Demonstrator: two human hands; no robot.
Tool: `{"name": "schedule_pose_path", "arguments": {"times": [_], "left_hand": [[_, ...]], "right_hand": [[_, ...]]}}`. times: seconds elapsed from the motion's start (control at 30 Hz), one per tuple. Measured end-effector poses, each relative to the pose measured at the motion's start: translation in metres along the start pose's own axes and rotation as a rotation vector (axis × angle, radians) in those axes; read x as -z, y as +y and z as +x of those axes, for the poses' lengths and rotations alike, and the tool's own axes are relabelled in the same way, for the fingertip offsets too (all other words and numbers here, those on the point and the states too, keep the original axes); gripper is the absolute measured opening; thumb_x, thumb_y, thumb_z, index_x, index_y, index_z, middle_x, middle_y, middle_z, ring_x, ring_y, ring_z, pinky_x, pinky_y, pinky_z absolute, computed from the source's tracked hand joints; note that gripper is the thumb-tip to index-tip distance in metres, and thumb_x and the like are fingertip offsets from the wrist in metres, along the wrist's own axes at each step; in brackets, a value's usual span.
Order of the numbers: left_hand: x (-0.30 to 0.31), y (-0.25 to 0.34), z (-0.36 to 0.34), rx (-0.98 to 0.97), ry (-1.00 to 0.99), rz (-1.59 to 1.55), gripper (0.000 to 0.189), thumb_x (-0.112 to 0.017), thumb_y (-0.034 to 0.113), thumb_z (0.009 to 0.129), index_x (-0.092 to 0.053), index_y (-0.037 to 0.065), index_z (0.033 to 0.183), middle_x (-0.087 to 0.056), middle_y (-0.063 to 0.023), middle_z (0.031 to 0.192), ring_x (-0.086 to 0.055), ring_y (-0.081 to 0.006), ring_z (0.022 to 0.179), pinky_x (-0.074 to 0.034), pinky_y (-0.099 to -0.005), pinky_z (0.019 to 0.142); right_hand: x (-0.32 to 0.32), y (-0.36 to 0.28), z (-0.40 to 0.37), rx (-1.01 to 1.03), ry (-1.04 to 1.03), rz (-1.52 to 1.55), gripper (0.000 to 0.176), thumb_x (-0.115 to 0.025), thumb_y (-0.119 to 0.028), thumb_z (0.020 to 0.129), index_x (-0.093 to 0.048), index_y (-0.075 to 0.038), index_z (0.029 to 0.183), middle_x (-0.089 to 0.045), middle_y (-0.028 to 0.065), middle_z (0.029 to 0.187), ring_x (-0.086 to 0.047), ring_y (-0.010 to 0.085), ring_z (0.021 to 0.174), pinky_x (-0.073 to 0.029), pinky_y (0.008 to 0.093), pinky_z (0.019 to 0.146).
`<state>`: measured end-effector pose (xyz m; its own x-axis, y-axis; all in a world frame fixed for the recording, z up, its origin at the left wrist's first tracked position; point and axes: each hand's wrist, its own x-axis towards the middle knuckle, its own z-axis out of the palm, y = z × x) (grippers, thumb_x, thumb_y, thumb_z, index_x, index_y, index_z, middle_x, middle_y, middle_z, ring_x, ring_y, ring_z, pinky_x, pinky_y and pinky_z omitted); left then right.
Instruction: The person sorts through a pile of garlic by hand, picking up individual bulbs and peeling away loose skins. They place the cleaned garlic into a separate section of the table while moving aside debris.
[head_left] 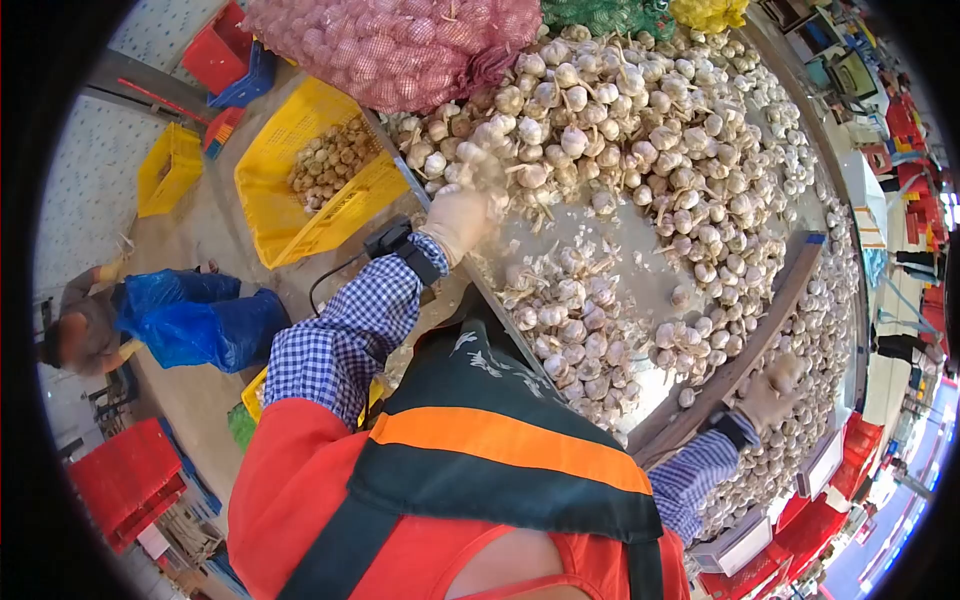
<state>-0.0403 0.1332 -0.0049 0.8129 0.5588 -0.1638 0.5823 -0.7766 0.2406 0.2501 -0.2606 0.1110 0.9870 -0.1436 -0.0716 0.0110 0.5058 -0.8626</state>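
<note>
Near the apron (500, 398), loose garlic bulbs (580, 325) lie by the table edge (505, 317); a brush of the apron could roll some off; the right hand (766, 396) is over bulbs beyond the wooden bar (768, 328); a stray sweep could mix the two sides; the left hand (464, 220) is at the heap (690, 160); blur hides whether either hand's fingers grip anything; bulbs knocked sideways could miss the yellow crate (335, 222); the pink net sack (400, 45) beyond could slump if bulbs beside it shift.
</note>
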Motion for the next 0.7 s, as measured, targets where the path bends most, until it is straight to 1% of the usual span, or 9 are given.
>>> {"name": "schedule_pose_path", "arguments": {"times": [0.03,0.13,0.2,0.23,0.27,0.3,0.4,0.53,0.7], "left_hand": [[-0.013,-0.006,0.002,0.021,-0.111,0.068,0.026,-0.063,0.024,0.084,-0.062,0.009,0.105,-0.064,-0.0136,0.087,-0.065,-0.0301,0.072,-0.053,-0.0382,0.062],[-0.064,0.010,0.003,-0.044,-0.119,0.222,0.027,-0.063,0.018,0.080,-0.063,0.010,0.106,-0.064,-0.0150,0.088,-0.066,-0.0301,0.070,-0.054,-0.0380,0.060],[-0.055,0.043,-0.003,-0.052,-0.193,0.132,0.029,-0.060,0.016,0.081,-0.061,0.009,0.109,-0.063,-0.0166,0.090,-0.068,-0.0310,0.074,-0.055,-0.0401,0.061],[-0.059,0.048,-0.005,-0.124,-0.322,0.054,0.039,-0.062,0.023,0.079,-0.057,0.010,0.116,-0.063,-0.0186,0.093,-0.068,-0.0329,0.076,-0.055,-0.0411,0.064],[-0.048,0.062,-0.015,-0.111,-0.303,-0.061,0.040,-0.063,0.025,0.078,-0.058,0.009,0.114,-0.064,-0.0184,0.095,-0.067,-0.0335,0.078,-0.055,-0.0411,0.067],[-0.030,0.073,-0.024,-0.098,-0.283,-0.175,0.041,-0.064,0.027,0.076,-0.058,0.009,0.113,-0.064,-0.0182,0.097,-0.067,-0.0342,0.080,-0.054,-0.0410,0.070],[-0.001,0.066,-0.030,-0.006,-0.218,-0.580,0.034,-0.060,0.028,0.076,-0.061,0.008,0.103,-0.064,-0.0167,0.096,-0.066,-0.0336,0.084,-0.053,-0.0402,0.075],[0.025,0.007,-0.029,0.130,0.114,-0.530,0.023,-0.058,0.028,0.082,-0.061,0.007,0.091,-0.063,-0.0149,0.086,-0.064,-0.0322,0.077,-0.050,-0.0418,0.068],[0.044,-0.036,-0.015,0.240,0.219,-0.152,0.034,-0.066,0.039,0.080,-0.062,0.007,0.091,-0.064,-0.0132,0.086,-0.064,-0.0310,0.077,-0.050,-0.0414,0.067]], "right_hand": [[-0.027,-0.023,-0.014,-0.079,0.366,0.269,0.043,-0.054,-0.027,0.095,-0.046,0.002,0.126,-0.065,0.0101,0.094,-0.054,0.0015,0.060,-0.045,0.0108,0.046],[0.018,-0.008,0.033,-0.060,0.242,0.243,0.040,-0.049,-0.024,0.097,-0.047,0.002,0.128,-0.062,0.0143,0.107,-0.061,0.0090,0.077,-0.052,0.0169,0.061],[0.005,0.036,0.021,0.162,-0.438,-1.221,0.032,-0.048,-0.023,0.097,-0.052,-0.002,0.121,-0.058,0.0116,0.107,-0.058,0.0139,0.085,-0.052,0.0229,0.071],[-0.024,0.067,-0.008,0.212,-0.468,-1.198,0.026,-0.047,-0.019,0.096,-0.056,-0.004,0.115,-0.058,0.0077,0.100,-0.054,0.0112,0.070,-0.051,0.0199,0.061],[-0.066,0.099,-0.039,-0.224,-0.230,-0.667,0.024,-0.046,-0.014,0.095,-0.058,-0.003,0.113,-0.056,0.0036,0.095,-0.049,0.0083,0.060,-0.048,0.0188,0.054],[-0.093,0.122,-0.065,-0.226,-0.232,-0.665,0.024,-0.046,-0.014,0.095,-0.058,-0.003,0.113,-0.056,0.0036,0.095,-0.049,0.0083,0.060,-0.048,0.0188,0.054],[-0.152,0.177,-0.131,-0.605,-1.030,-0.716,0.033,-0.057,-0.025,0.092,-0.059,-0.005,0.119,-0.066,0.0066,0.102,-0.056,0.0119,0.069,-0.049,0.0259,0.066],[-0.192,0.261,-0.177,-0.084,-1.560,-1.147,0.038,-0.053,-0.035,0.093,-0.058,-0.012,0.123,-0.066,0.0119,0.102,-0.066,0.0223,0.082,-0.054,0.0350,0.071],[-0.180,0.282,-0.208,0.121,-1.701,-1.470,0.038,-0.056,-0.030,0.087,-0.053,-0.013,0.121,-0.055,0.0173,0.120,-0.063,0.0333,0.097,-0.053,0.0429,0.081]]}}
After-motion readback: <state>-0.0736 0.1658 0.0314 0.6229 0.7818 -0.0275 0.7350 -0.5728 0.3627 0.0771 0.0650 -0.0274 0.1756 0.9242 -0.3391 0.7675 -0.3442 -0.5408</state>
